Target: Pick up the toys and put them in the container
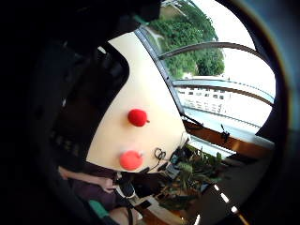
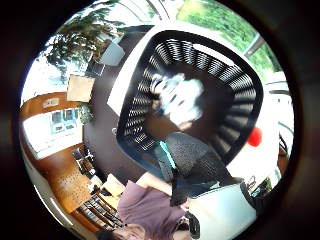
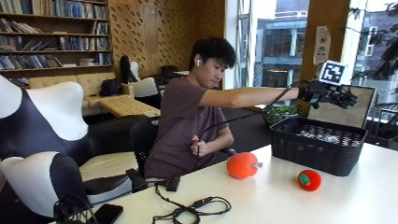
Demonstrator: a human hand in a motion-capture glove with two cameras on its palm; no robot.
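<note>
I see a pale table (image 3: 261,200) carrying everything. A black slatted basket (image 3: 314,148) stands on it toward the window side. An orange pumpkin toy (image 3: 242,165) sits near the basket's front, a red tomato toy (image 3: 309,180) lies apart from it, and a coiled black cable (image 3: 189,209) rests on my near edge.

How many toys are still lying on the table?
2: an orange toy beside the black basket, and a smaller red toy in front of it. Others may lie inside the basket.
</note>
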